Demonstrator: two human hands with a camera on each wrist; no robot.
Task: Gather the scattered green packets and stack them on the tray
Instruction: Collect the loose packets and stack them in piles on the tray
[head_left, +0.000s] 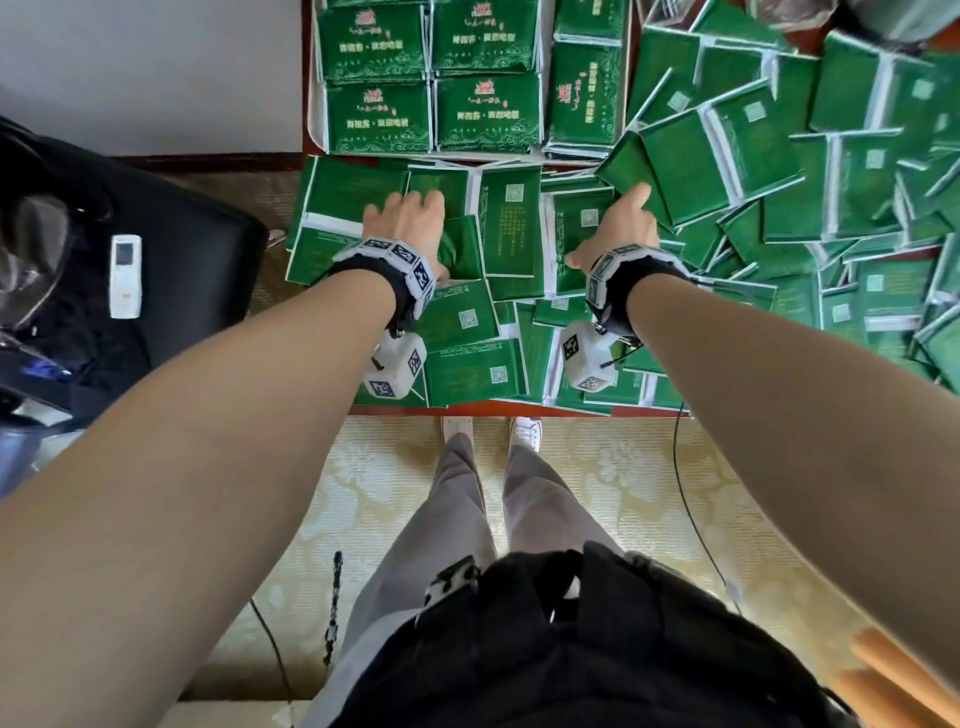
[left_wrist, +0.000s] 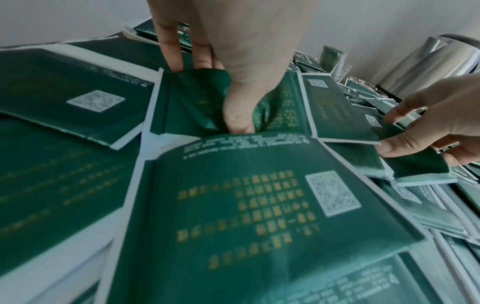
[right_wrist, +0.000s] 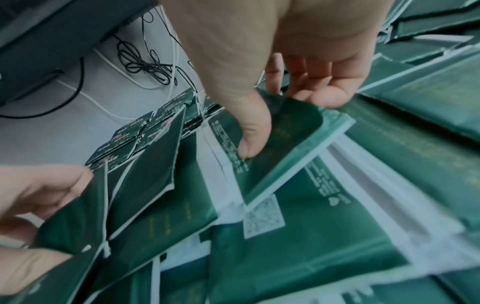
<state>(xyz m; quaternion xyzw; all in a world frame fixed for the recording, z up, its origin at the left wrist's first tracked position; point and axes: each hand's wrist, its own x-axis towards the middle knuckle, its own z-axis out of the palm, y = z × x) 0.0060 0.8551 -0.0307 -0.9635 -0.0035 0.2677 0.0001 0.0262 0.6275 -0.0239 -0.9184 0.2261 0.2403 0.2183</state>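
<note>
- Green packets (head_left: 727, 171) lying scattered in overlapping heaps over the red table (head_left: 467, 410), mostly back side up, white codes showing, piling thickest toward the right.
- Sitting front side up in neat stacks on the white tray (head_left: 313, 132) at the far edge: more packets, just beyond both hands.
- Left hand (head_left: 410, 221) reaching into the loose pile near the tray, pinching a crumpled packet (left_wrist: 192, 100) between thumb and fingers, creasing the green wrapper.
- Right hand (head_left: 621, 228) working just beside it, thumb pressing onto a curled packet (right_wrist: 288, 133) with fingers tucked under its far edge, bending it up off the heap.
- Wearing marker-covered wristbands, a white cube hanging under each wrist.
- Standing at the table's near edge on a pale patterned carpet (head_left: 597, 467), grey trousers and white shoes showing below.
- Lying off to the left on a black chair (head_left: 208, 249): a white remote (head_left: 125, 275).
- Gleaming at the table's far right in the left wrist view: a shiny metal kettle (left_wrist: 426, 61).
</note>
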